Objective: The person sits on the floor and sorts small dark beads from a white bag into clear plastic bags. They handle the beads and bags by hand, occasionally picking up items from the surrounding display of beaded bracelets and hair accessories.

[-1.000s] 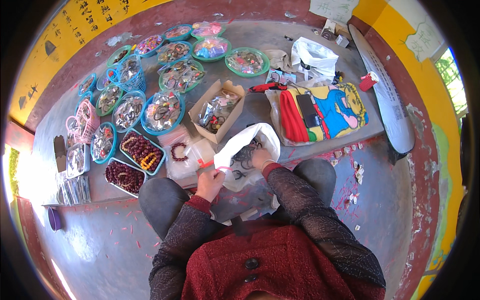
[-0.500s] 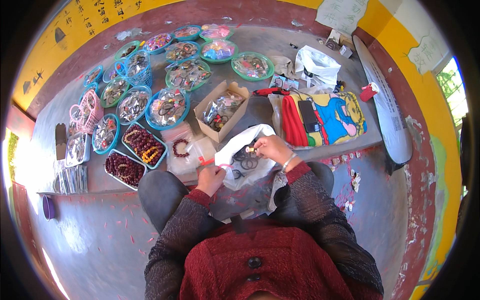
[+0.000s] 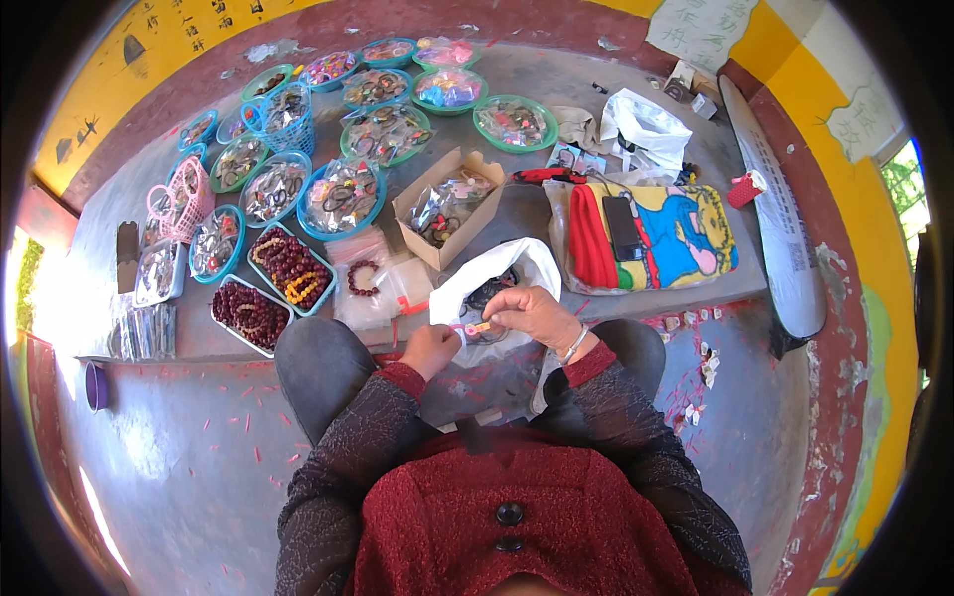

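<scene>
Hands at work over an open white bag [image 3: 545,263]; clock directions read from the bag's centre. At four o'clock, right hand [image 3: 537,316], silvery bangle [image 3: 574,344] at the wrist: thumb and forefinger pressed together on a small pink-and-yellow piece [image 3: 477,329], finer detail too small to tell. Between seven and eight, left hand [image 3: 430,350]: fingers curled, thumb against forefinger at the pink end of the same piece; any hold on the bag's rim impossible to tell. Piece itself at about seven o'clock, between the two hands, before the bag's mouth. Inside the bag, dark bands [image 3: 487,293], partly hidden. At eleven, just beside the bag, a cardboard box [image 3: 417,242] of small packets. At nine, a dark red bead bracelet [image 3: 363,279] on clear packets; farther out, strings of dark red beads [image 3: 248,314]. At ten, a blue basin [image 3: 343,235] of packaged goods; at twelve, a green one. Between two and three, a folded colourful towel [image 3: 686,243], with a dark phone [image 3: 623,228] on top.
</scene>
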`<act>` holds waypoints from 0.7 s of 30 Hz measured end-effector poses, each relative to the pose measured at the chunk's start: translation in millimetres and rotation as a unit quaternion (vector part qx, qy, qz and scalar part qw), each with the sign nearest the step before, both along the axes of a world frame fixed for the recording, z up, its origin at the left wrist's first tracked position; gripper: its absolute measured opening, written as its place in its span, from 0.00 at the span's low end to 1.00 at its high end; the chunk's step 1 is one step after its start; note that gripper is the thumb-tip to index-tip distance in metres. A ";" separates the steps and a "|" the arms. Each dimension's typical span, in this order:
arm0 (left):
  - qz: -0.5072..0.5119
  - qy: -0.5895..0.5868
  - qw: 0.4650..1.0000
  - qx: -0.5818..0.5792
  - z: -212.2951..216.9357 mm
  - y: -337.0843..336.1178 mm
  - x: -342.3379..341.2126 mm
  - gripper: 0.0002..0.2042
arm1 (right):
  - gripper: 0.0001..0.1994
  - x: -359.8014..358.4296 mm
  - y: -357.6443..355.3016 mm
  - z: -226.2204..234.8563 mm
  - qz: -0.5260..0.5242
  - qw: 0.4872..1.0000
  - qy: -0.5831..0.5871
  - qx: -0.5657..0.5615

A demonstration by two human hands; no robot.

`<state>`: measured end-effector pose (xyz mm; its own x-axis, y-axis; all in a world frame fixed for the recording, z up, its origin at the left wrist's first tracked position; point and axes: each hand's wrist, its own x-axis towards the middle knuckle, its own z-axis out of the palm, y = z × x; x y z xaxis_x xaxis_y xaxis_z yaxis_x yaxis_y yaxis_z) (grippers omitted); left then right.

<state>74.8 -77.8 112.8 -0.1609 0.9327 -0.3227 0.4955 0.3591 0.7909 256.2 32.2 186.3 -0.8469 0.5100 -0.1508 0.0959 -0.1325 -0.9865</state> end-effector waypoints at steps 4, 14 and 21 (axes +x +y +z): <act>-0.019 0.032 0.998 0.048 -21.6 -1.2 -2.5 0.13 | 0.06 -6.3 -9.5 1.1 0.006 0.986 -0.062 0.155; -0.050 0.036 0.996 0.062 -11.2 -2.0 3.3 0.14 | 0.06 -12.4 -15.4 -21.6 -0.047 0.866 -0.061 0.495; -0.068 0.026 0.995 0.062 -4.3 -3.2 3.8 0.14 | 0.04 -17.6 -21.0 -21.8 0.016 0.804 -0.139 0.578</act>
<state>78.6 -81.0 108.5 -0.0436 0.9792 -0.1984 0.5740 0.1871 0.7972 238.5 11.2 164.6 -0.8779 0.4239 0.2228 0.3193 0.8648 -0.3875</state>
